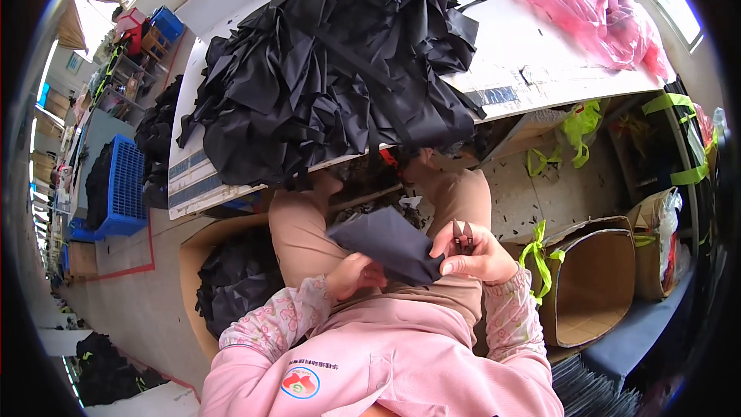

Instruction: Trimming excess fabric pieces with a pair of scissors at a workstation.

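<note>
A small black fabric piece [390,243] is stretched over my lap between both hands. My left hand [356,276] is closed on its lower left side, the fingers partly tucked beneath the cloth. At its right end, my right hand [486,259] pinches the cloth between thumb and forefinger. Small dark thread snips [463,236] also sit in that hand, with their pointed tips upward past the fingers. Beyond my knees, a large heap of black fabric pieces [332,77] covers much of the white table [502,50] and hangs over its near edge.
To my left stands a cardboard box [193,278] with more black fabric. An open cardboard box [593,286] with a yellow-green ribbon [538,262] is at my right. Pink plastic sheeting [587,8] lies on the table's far right. A blue crate [123,185] stands farther left.
</note>
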`<move>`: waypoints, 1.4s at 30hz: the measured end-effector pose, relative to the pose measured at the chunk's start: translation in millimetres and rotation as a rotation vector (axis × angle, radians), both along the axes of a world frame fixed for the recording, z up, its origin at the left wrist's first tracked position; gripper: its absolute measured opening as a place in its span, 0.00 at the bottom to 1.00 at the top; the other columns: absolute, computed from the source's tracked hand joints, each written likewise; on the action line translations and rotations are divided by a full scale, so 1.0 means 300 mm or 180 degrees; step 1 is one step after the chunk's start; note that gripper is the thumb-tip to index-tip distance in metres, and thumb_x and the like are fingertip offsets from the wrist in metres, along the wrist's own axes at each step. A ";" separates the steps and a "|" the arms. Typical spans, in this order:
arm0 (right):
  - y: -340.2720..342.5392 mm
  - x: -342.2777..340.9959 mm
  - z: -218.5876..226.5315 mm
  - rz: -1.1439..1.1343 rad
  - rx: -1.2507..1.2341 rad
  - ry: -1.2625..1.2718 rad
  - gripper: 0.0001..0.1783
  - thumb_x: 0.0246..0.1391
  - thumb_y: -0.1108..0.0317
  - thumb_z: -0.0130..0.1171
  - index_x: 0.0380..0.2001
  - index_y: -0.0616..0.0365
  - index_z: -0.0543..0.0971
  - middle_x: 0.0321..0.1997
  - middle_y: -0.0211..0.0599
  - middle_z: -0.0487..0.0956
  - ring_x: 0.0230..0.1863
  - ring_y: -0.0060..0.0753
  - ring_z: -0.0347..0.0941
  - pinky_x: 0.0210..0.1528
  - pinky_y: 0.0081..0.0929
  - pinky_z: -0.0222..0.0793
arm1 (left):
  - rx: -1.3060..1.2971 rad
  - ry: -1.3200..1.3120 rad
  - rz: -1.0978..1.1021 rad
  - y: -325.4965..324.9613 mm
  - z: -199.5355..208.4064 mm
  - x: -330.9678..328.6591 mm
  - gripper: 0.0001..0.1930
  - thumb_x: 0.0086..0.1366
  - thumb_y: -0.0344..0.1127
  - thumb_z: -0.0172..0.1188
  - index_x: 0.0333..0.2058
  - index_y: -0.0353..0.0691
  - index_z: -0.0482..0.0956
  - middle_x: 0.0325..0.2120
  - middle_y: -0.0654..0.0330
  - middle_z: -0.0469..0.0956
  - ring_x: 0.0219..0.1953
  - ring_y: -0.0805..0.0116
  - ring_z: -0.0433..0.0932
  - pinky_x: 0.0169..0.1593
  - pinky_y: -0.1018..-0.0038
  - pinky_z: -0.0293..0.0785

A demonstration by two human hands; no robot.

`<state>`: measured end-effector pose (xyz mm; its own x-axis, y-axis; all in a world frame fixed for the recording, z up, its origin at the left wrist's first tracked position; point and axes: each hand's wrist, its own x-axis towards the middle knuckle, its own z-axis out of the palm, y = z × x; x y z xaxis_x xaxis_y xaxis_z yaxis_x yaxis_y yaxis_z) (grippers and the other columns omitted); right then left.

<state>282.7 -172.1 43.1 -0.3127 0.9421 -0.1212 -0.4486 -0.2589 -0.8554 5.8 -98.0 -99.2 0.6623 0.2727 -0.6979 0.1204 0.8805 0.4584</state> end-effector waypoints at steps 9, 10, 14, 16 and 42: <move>0.021 -0.052 0.050 0.0792 0.0600 0.0271 0.14 0.46 0.82 0.67 0.38 0.67 0.77 0.37 0.38 0.80 0.35 0.21 0.77 0.38 0.17 0.73 | -0.0734 -0.0193 0.0035 -0.010 -0.070 0.010 0.16 0.63 0.46 0.60 0.45 0.44 0.75 0.39 0.60 0.78 0.38 0.66 0.77 0.42 0.69 0.75; 0.015 -0.052 0.043 0.0786 0.0669 0.0249 0.14 0.46 0.82 0.68 0.38 0.68 0.77 0.37 0.38 0.80 0.35 0.22 0.77 0.37 0.17 0.73 | -0.0793 -0.0214 0.0064 0.001 -0.091 0.002 0.16 0.63 0.46 0.60 0.45 0.44 0.75 0.39 0.61 0.78 0.39 0.66 0.77 0.42 0.69 0.75; -0.018 -0.014 0.040 0.1001 0.0915 0.0505 0.16 0.48 0.76 0.69 0.41 0.64 0.79 0.37 0.29 0.79 0.32 0.15 0.70 0.34 0.14 0.63 | -0.1044 -0.0297 0.0132 -0.058 -0.196 0.038 0.14 0.63 0.45 0.60 0.43 0.46 0.76 0.39 0.62 0.77 0.40 0.67 0.76 0.42 0.69 0.75; -0.019 0.001 0.014 0.1072 0.1420 0.0447 0.15 0.48 0.76 0.69 0.40 0.65 0.79 0.36 0.33 0.80 0.29 0.17 0.70 0.30 0.15 0.63 | -0.1175 -0.0325 0.0136 -0.065 -0.244 0.131 0.13 0.63 0.45 0.60 0.42 0.47 0.76 0.40 0.62 0.77 0.40 0.68 0.76 0.42 0.69 0.74; 0.131 -0.146 -0.070 -0.1622 0.1045 -0.2257 0.38 0.45 0.64 0.73 0.58 0.56 0.67 0.46 0.32 0.80 0.25 0.17 0.63 0.28 0.15 0.63 | 0.5011 0.0277 0.0228 0.226 0.312 0.163 0.10 0.55 0.28 0.65 0.37 0.34 0.80 0.32 0.56 0.82 0.35 0.64 0.81 0.39 0.73 0.73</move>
<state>238.8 -132.8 21.9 0.1931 0.9661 0.1712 0.2135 0.1289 -0.9684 54.8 -30.3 -5.5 0.5913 0.7599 0.2702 0.1747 -0.4478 0.8769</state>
